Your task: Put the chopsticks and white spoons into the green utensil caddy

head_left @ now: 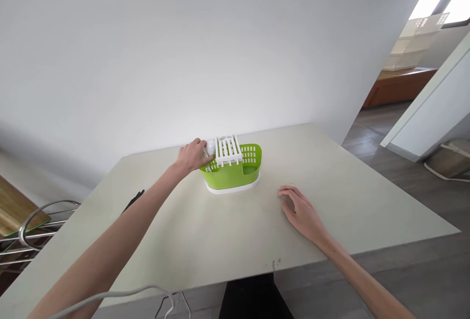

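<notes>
A green plastic caddy (pixel 223 180) with slotted walls and a white base stands on the pale table, near the wall. Across its middle lies a white slatted rack (pixel 229 149). My left hand (pixel 193 156) is at the caddy's left end, its fingers curled round a white rounded object (pixel 210 147). The kind of this object cannot be made out, as the fingers cover part of it. My right hand (pixel 301 213) rests on the table to the right of the caddy, holding nothing, with its fingers loosely bent and the thumb apart.
The table (pixel 176 240) backs onto a white wall. Several thin black items (pixel 132 200) lie partly behind my left forearm. A grey cable (pixel 121 293) crosses the front left. Beyond the left edge stands a metal rack (pixel 36 233); a doorway opens at the right.
</notes>
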Demonstrator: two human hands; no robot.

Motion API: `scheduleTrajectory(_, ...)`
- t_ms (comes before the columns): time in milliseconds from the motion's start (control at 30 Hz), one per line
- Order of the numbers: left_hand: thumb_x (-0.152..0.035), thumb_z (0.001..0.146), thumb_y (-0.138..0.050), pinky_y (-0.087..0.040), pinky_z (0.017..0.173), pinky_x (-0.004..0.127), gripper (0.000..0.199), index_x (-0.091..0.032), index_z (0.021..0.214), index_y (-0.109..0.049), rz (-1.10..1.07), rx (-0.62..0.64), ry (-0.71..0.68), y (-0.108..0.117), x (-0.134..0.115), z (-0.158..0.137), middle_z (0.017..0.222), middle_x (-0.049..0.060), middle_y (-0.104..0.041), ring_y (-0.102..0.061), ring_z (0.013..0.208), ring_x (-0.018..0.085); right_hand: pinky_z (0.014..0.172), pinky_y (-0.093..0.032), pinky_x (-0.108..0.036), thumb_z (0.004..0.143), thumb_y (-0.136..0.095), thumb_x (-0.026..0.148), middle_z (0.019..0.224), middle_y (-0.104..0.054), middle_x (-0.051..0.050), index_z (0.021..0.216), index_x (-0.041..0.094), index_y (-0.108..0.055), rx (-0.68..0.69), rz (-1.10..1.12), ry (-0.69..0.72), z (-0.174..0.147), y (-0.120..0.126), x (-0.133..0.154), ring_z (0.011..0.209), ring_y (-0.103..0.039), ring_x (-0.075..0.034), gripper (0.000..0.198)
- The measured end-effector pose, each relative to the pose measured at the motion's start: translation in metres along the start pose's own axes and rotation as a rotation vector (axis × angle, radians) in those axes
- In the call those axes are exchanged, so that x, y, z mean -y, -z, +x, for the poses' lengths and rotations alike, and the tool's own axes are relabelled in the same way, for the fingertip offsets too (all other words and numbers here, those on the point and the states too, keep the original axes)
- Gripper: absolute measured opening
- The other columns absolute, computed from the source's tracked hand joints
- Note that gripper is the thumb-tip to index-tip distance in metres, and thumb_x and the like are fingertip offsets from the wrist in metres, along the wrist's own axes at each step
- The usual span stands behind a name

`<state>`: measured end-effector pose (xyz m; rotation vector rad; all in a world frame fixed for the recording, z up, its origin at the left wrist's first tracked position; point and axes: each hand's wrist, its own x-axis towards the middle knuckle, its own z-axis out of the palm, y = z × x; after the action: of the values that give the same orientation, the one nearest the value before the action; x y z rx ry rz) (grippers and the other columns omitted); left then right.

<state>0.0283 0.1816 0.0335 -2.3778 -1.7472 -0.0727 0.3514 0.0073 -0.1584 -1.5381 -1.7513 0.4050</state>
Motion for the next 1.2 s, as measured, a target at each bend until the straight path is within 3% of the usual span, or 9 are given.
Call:
scheduleTrajectory(200,-0.053,0.088,-0.058,-0.05,0.075,0.04,0.043,-0.019,0.111,-0.067,0.123,-0.063,0.011,0.005,-0.003,-0.001,0.114,0.016,-0.072,-0.072,0.096,0.035,0.091,-0.054,-0.043,0.1,-0.046,0.032,0.136,-0.066,-0.011,0.111,0.026,-0.065,-0.013,0.005,0.002,0.001,-0.001,-0.001,0.097,-0.07,-0.025,0.023)
scheduleTrajectory(400,-0.043,0.085,-0.06,-0.049,0.074,0.041,0.042,-0.016,0.117,-0.062,0.092,-0.034,0.082,0.007,-0.011,0.008,0.101,0.019,-0.076,-0.073,0.091,0.039,0.092,-0.054,-0.042,0.101,-0.045,0.032,0.136,-0.066,-0.011,0.11,0.026,-0.064,-0.01,-0.002,0.003,0.0,0.001,0.001,0.098,-0.07,-0.024,0.022)
scheduleTrajectory(600,-0.048,0.09,-0.056,-0.05,0.074,0.041,0.045,-0.014,0.119,-0.061,0.031,-0.064,0.159,0.006,-0.01,0.012,0.099,0.022,-0.075,-0.073,0.095,0.041,0.095,-0.053,-0.043,0.102,-0.044,0.033,0.136,-0.066,-0.01,0.11,0.027,-0.065,-0.018,0.017,0.0,0.0,0.003,0.002,0.104,-0.069,-0.025,0.023)
scheduleTrajectory(833,-0.047,0.082,-0.06,-0.045,0.063,0.037,0.035,-0.019,0.104,-0.063,-0.081,-0.189,0.209,0.018,0.008,0.01,0.085,0.014,-0.072,-0.07,0.082,0.034,0.086,-0.055,-0.041,0.103,-0.044,0.035,0.139,-0.065,-0.011,0.11,0.026,-0.065,0.021,0.03,-0.028,-0.001,0.005,0.004,0.071,-0.064,-0.018,0.024)
scheduleTrajectory(1200,-0.044,0.074,-0.064,-0.038,0.058,0.032,0.027,-0.021,0.087,-0.058,-0.278,-0.376,0.232,0.042,0.032,0.007,0.075,0.004,-0.062,-0.058,0.07,0.021,0.086,-0.055,-0.039,0.102,-0.045,0.037,0.138,-0.065,-0.01,0.11,0.027,-0.067,0.005,0.023,-0.036,-0.003,0.001,0.0,0.096,-0.07,-0.023,0.025)
